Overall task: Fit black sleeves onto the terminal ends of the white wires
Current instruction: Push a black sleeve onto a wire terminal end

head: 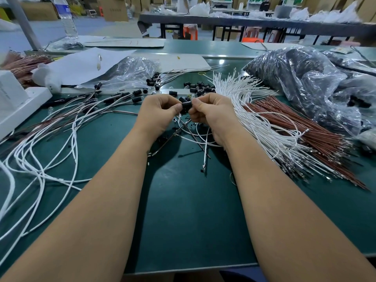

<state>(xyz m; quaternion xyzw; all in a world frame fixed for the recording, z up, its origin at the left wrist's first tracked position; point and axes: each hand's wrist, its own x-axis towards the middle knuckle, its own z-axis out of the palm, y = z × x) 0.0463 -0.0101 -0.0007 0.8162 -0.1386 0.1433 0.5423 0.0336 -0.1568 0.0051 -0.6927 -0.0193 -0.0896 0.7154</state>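
Pinching one black sleeve (186, 104) between both hands' fingers (177, 107), the person steadies it above the bench (183, 220), seemingly to feed in a white wire (205, 147).

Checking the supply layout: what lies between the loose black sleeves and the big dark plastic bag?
In the head view, the fanned bundle of white wires lies between the loose black sleeves and the dark plastic bag.

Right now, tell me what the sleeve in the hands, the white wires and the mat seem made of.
Sleeve: likely matte black plastic or rubber; dull, no glint.
White wires: flexible glossy plastic insulation, bending freely; small metallic terminals at the ends.
Mat: smooth dark green rubber or vinyl, faint sheen; can't tell which.
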